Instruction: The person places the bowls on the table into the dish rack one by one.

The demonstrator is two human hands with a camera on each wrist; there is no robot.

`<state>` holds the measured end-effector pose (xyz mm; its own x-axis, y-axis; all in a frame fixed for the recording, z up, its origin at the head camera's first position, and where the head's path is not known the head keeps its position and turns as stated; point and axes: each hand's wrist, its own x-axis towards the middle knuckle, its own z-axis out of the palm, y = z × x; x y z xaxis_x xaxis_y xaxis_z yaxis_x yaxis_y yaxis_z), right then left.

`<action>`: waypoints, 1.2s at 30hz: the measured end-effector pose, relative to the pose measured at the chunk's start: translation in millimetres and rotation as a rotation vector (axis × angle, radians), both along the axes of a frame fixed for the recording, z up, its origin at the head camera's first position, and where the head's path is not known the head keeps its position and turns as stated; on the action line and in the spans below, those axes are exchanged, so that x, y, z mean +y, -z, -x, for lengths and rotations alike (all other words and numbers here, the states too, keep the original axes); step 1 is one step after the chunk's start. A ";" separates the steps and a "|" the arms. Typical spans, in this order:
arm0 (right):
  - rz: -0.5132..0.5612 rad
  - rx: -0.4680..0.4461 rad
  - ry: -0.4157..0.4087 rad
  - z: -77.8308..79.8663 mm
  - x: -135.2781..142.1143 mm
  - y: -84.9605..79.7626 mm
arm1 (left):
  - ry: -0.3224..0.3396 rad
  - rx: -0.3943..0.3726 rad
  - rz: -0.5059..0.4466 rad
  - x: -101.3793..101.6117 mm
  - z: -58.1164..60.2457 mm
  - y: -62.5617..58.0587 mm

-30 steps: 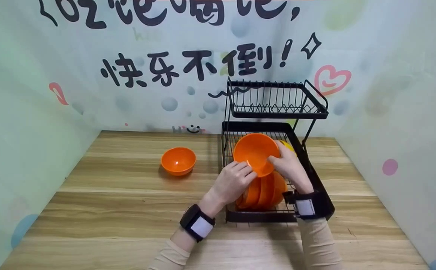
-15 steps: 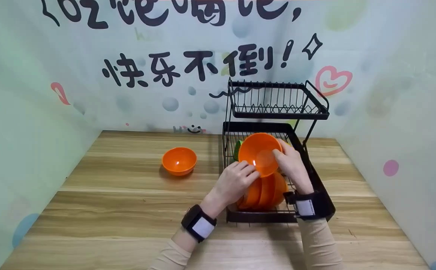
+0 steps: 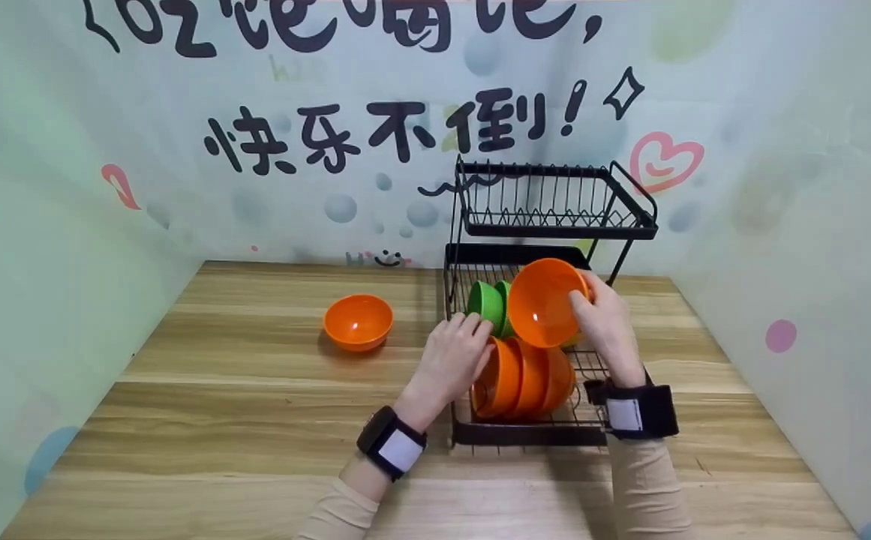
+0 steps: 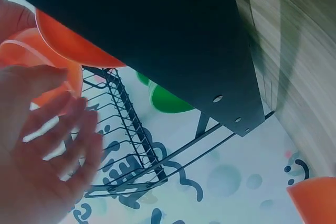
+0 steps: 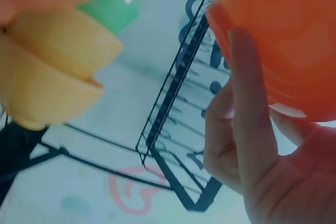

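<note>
My right hand [image 3: 609, 322] grips an orange bowl [image 3: 544, 300] by its right rim, lifted and tilted above the lower tier of a black dish rack [image 3: 529, 433]. The right wrist view shows the thumb and fingers on this bowl [image 5: 294, 45]. My left hand [image 3: 450, 361] is beside the rack's left edge, its fingertips near the rim of the leftmost orange bowl in a row [image 3: 529, 379]. In the left wrist view that hand [image 4: 52, 129] has loosely bent fingers with nothing between them. Whether it touches a bowl I cannot tell.
Green bowls [image 3: 485, 306] stand on edge behind the orange row. Yellow bowls [image 5: 52, 72] show in the right wrist view, mostly hidden in the head view. Another orange bowl [image 3: 358, 322] sits upright on the wooden table, left of the rack. The rack's upper shelf [image 3: 555, 225] overhangs the back.
The right hand has carried the orange bowl rightward and slightly up. My left hand has come away from its rim and shifted slightly left, so the green bowls show more.
</note>
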<state>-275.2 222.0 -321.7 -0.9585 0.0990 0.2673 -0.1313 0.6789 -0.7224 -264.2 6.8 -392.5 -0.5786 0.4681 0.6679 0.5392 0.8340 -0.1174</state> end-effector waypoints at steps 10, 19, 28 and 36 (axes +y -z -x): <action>-0.124 0.080 0.115 -2.8 15.5 -2.3 | -0.200 -0.224 0.023 -5.0 0.3 5.8; -0.281 0.028 0.174 -4.1 24.3 2.2 | -0.264 -0.385 0.092 -6.4 -2.6 5.1; -0.463 -0.045 0.130 -3.4 31.2 8.7 | -0.281 -0.433 0.079 -5.4 -2.6 5.4; -0.533 -0.225 0.031 -3.9 34.1 11.5 | -0.288 -0.415 0.069 -5.4 -2.7 6.7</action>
